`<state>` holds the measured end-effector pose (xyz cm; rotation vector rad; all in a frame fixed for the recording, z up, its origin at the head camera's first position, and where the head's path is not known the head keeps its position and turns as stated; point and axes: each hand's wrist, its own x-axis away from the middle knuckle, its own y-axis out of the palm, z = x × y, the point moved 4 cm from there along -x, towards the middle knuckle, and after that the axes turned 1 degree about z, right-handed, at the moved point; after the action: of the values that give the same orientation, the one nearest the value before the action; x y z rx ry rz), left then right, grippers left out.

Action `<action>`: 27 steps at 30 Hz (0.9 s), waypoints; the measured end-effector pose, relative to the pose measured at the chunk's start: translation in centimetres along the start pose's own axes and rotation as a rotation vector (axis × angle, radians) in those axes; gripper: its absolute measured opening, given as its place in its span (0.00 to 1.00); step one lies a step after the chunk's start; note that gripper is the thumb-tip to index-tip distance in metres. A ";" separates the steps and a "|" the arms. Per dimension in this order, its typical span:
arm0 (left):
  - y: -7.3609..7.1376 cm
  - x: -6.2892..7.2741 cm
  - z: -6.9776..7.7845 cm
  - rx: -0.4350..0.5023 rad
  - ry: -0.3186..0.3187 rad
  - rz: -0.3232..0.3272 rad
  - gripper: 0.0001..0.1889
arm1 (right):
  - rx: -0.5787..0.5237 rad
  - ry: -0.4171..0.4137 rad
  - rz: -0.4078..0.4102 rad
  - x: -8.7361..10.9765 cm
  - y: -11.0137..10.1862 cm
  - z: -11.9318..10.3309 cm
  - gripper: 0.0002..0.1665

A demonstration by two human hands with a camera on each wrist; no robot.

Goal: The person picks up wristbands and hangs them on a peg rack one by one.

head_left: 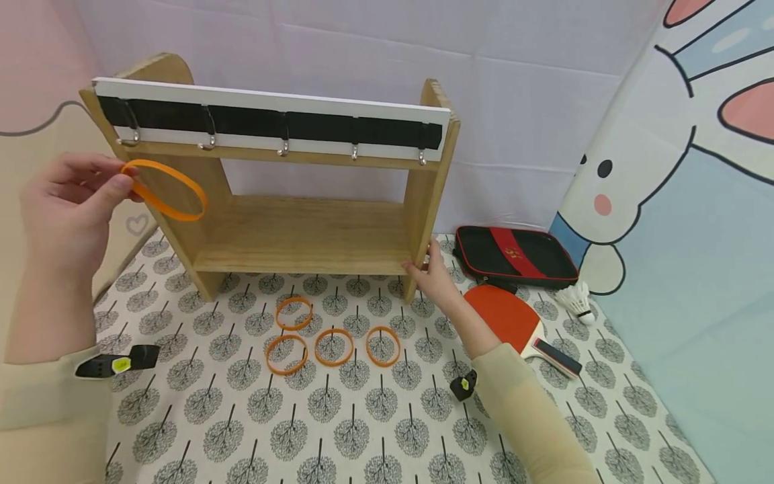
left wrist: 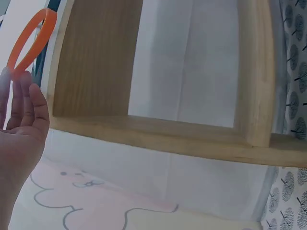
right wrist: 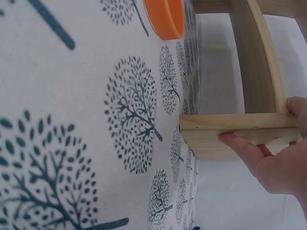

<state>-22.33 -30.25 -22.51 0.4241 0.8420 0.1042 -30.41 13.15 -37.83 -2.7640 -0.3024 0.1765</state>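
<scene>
At the wooden rack's (head_left: 302,235) nine o'clock, the left hand (head_left: 78,208) pinches an orange ring (head_left: 181,216) between thumb and fingers, its loop pointing toward three o'clock, near the closest of five metal hooks (head_left: 284,149). At four o'clock, the right hand (head_left: 437,277) grips the rack's upright, fingers round its edge. Four loose orange rings (head_left: 331,364) lie at six o'clock on tree-print cloth (head_left: 351,396); a red paddle (head_left: 502,312) lies past the right hand, toward four.

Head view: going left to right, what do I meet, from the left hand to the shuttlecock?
Left hand → held orange ring → front-left ring on the cloth → middle ring → rightmost ring → right hand → red paddle → shuttlecock
</scene>
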 end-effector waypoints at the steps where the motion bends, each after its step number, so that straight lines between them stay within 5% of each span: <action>1: -0.2 -0.3 0.2 0.015 0.016 0.005 0.11 | -0.007 0.003 -0.006 0.1 0.0 -0.3 0.43; 6: -1.0 -1.5 0.5 0.088 0.016 0.097 0.10 | -0.032 0.014 -0.022 0.7 0.0 -1.6 0.43; 12: -2.1 -2.4 0.4 0.124 -0.014 0.189 0.11 | -0.036 0.013 -0.015 0.0 0.1 0.0 0.44; 21: -3.7 -2.1 -1.2 0.179 -0.123 0.185 0.10 | 0.025 -0.012 0.020 -0.6 0.3 1.3 0.44; 27: -3.8 -0.9 -2.2 0.123 -0.124 0.178 0.11 | 0.012 -0.016 0.021 -0.6 0.3 1.4 0.42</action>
<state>-24.87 -33.22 -24.66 0.6152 0.6897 0.1894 -31.12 13.20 -39.22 -2.7556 -0.2757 0.2057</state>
